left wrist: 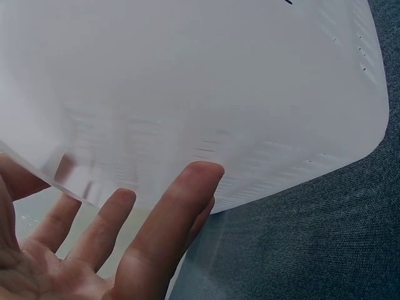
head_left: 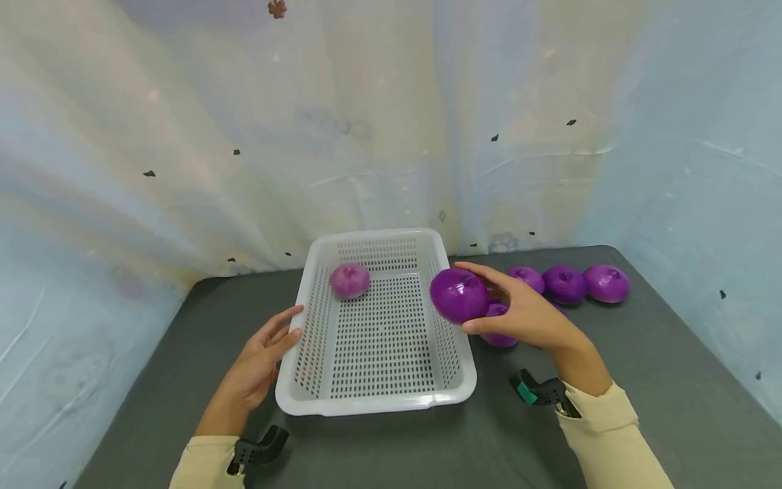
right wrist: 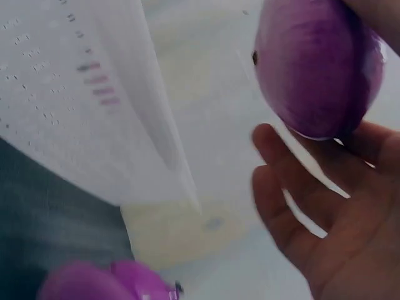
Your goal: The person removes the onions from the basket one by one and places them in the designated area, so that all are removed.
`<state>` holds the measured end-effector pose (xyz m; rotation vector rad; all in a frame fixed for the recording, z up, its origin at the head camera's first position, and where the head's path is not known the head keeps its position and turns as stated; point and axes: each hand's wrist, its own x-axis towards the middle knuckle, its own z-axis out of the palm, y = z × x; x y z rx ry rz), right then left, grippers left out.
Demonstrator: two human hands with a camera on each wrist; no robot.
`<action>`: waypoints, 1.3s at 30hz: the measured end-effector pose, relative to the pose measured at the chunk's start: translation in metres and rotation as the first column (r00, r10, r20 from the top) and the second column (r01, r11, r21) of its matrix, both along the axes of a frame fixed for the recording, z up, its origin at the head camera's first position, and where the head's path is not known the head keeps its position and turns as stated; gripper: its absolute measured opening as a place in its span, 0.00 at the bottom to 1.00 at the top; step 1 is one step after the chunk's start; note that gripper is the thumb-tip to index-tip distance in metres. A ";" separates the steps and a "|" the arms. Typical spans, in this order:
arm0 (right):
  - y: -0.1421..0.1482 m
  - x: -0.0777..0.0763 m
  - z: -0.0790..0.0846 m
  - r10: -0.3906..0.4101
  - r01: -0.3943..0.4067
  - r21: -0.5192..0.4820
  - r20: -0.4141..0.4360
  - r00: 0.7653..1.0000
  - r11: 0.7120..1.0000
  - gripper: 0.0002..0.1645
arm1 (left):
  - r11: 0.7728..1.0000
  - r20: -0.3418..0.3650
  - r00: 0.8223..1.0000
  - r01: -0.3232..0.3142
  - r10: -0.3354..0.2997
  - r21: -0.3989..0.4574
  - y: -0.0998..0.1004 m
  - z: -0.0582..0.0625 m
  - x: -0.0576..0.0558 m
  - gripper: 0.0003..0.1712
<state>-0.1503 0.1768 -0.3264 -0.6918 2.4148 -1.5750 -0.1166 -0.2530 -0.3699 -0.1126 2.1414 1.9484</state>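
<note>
A white perforated plastic basket stands on the grey table, with one pale purple onion at its far left. My left hand touches the basket's left rim with its thumb and fingertips; in the left wrist view its fingers lie extended along the outer wall. Over the basket's right rim, my right hand holds a glossy dark purple onion between thumb and fingers. The right wrist view shows that onion raised beside the basket wall, the other fingers spread below it.
Right of the basket lie several more purple onions: one partly behind my right hand, and a row with a dark one and a lighter one. A pale curtain hangs behind the table.
</note>
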 end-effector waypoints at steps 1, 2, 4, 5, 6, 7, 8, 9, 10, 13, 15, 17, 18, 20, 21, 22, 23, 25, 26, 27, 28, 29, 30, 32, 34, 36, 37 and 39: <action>0.006 0.002 -0.001 -0.011 0.011 0.012 -0.007 1.000 1.000 0.51 | 1.000 -0.003 1.000 0.001 -0.001 0.002 0.000 0.001 -0.001 0.34; 0.011 0.004 -0.002 -0.014 0.014 0.013 -0.011 1.000 1.000 0.50 | 1.000 -0.005 1.000 0.005 -0.005 0.002 -0.001 0.001 -0.001 0.34; 0.021 0.007 -0.005 -0.010 0.010 0.007 -0.010 1.000 1.000 0.49 | 1.000 -0.011 1.000 0.011 -0.011 0.001 -0.001 0.002 -0.002 0.34; 0.025 0.008 -0.007 -0.006 0.006 0.001 -0.007 1.000 1.000 0.49 | 1.000 -0.011 1.000 0.012 -0.012 0.004 -0.001 0.003 -0.002 0.35; 0.028 0.009 -0.009 0.000 0.000 -0.001 -0.005 1.000 1.000 0.49 | 1.000 -0.013 1.000 0.014 -0.014 0.004 0.000 0.003 -0.002 0.35; 0.031 0.009 -0.011 0.002 -0.002 0.003 -0.008 1.000 1.000 0.50 | 1.000 -0.014 1.000 0.016 -0.015 0.004 0.000 0.004 -0.002 0.35; 0.033 0.009 -0.013 0.006 -0.006 0.005 -0.008 1.000 1.000 0.50 | 1.000 -0.012 1.000 0.017 -0.017 0.003 0.000 0.004 -0.001 0.35; 0.036 0.009 -0.014 0.006 -0.005 0.015 -0.011 1.000 1.000 0.50 | 1.000 -0.009 1.000 0.017 -0.017 0.004 0.001 0.004 -0.001 0.35; 0.038 0.009 -0.016 0.005 -0.005 0.029 -0.014 1.000 1.000 0.50 | 1.000 -0.005 1.000 0.015 -0.015 0.004 0.001 0.003 -0.001 0.35; 0.043 0.008 -0.019 -0.010 0.013 0.087 -0.030 1.000 0.996 0.51 | 1.000 0.002 1.000 0.009 -0.009 0.005 0.002 0.001 0.000 0.35; 0.045 0.008 -0.020 -0.017 0.020 0.109 -0.029 0.999 0.994 0.51 | 1.000 0.002 1.000 0.005 -0.005 0.008 0.003 0.000 0.000 0.35; 0.048 0.008 -0.021 -0.029 0.032 0.122 -0.027 0.999 0.992 0.51 | 1.000 0.000 1.000 -0.001 0.001 0.009 0.003 -0.001 0.000 0.35; 0.049 0.008 -0.020 -0.037 0.040 0.127 -0.023 0.999 0.991 0.51 | 1.000 -0.001 1.000 0.002 -0.002 0.008 0.002 -0.002 -0.001 0.35; 0.053 0.008 -0.020 -0.055 0.057 0.133 -0.017 0.998 0.990 0.50 | 1.000 0.000 1.000 -0.006 0.006 0.009 0.003 -0.002 -0.001 0.35; 0.055 0.007 -0.020 -0.063 0.064 0.135 -0.015 0.998 0.989 0.50 | 1.000 -0.003 1.000 -0.009 0.009 0.010 0.003 -0.002 -0.001 0.35; 0.057 0.007 -0.020 -0.069 0.071 0.136 -0.014 0.998 0.988 0.50 | 1.000 -0.002 1.000 -0.011 0.011 0.010 0.002 -0.001 -0.001 0.35; 0.059 0.007 -0.020 -0.077 0.079 0.142 -0.018 0.997 0.987 0.50 | 1.000 -0.004 1.000 -0.014 0.014 0.011 0.002 -0.001 -0.001 0.35; 0.064 0.007 -0.020 -0.088 0.091 0.150 -0.029 0.996 0.984 0.49 | 1.000 -0.005 1.000 -0.018 0.018 0.018 0.002 -0.001 -0.001 0.35; 0.067 0.007 -0.020 -0.089 0.092 0.141 -0.024 0.996 0.986 0.49 | 1.000 -0.004 1.000 -0.015 0.015 0.020 0.002 -0.001 -0.001 0.35; 0.070 0.007 -0.020 -0.091 0.093 0.134 -0.023 0.996 0.987 0.49 | 1.000 -0.004 1.000 -0.016 0.016 0.021 0.002 -0.001 -0.001 0.35; 0.073 0.007 -0.020 -0.095 0.098 0.130 -0.026 0.995 0.987 0.49 | 1.000 -0.002 1.000 -0.014 0.014 0.022 0.002 -0.001 -0.001 0.35; 0.076 0.007 -0.020 -0.100 0.103 0.128 -0.030 0.994 0.986 0.49 | 1.000 -0.001 1.000 -0.014 0.014 0.023 0.002 -0.001 -0.001 0.36; 0.079 0.007 -0.021 -0.110 0.114 0.128 -0.032 0.993 0.985 0.49 | 1.000 0.001 1.000 -0.013 0.013 0.024 0.002 -0.001 -0.001 0.36; 0.084 0.008 -0.021 -0.134 0.139 0.132 -0.041 0.990 0.982 0.49 | 1.000 0.003 1.000 -0.015 0.015 0.024 0.002 -0.001 -0.001 0.36; 0.088 0.008 -0.021 -0.165 0.174 0.160 -0.065 0.984 0.972 0.48 | 1.000 0.004 1.000 -0.016 0.016 0.024 0.002 -0.001 0.000 0.36; 0.091 0.008 -0.021 -0.194 0.205 0.177 -0.079 0.978 0.963 0.49 | 1.000 0.005 1.000 -0.018 0.018 0.024 0.002 -0.001 0.000 0.36; 0.092 0.008 -0.021 -0.202 0.215 0.182 -0.086 0.976 0.960 0.49 | 1.000 0.005 1.000 -0.019 0.019 0.024 0.002 -0.001 0.000 0.36; 0.094 0.008 -0.021 -0.216 0.230 0.188 -0.091 0.972 0.955 0.49 | 1.000 0.004 1.000 -0.020 0.019 0.023 0.001 -0.001 0.000 0.36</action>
